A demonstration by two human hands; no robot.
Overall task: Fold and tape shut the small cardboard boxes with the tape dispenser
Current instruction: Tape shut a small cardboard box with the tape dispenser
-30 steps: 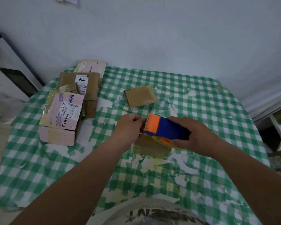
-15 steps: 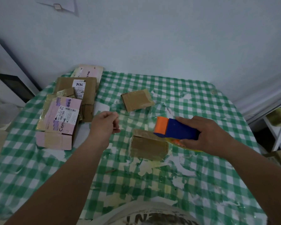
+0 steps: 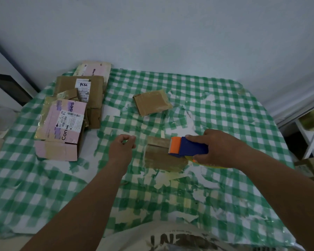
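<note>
The tape roll under the blue and orange tape dispenser shows only as a yellow sliver below the right hand, and any clear tape stretched toward the left hand is too faint to make out. The right hand grips the dispenser's blue body, its orange end resting on the top right of the small cardboard box, which sits mid-table on the green checked tablecloth. The left hand hovers just left of the box, fingers curled with thumb and forefinger nearly meeting, perhaps pinching tape.
</note>
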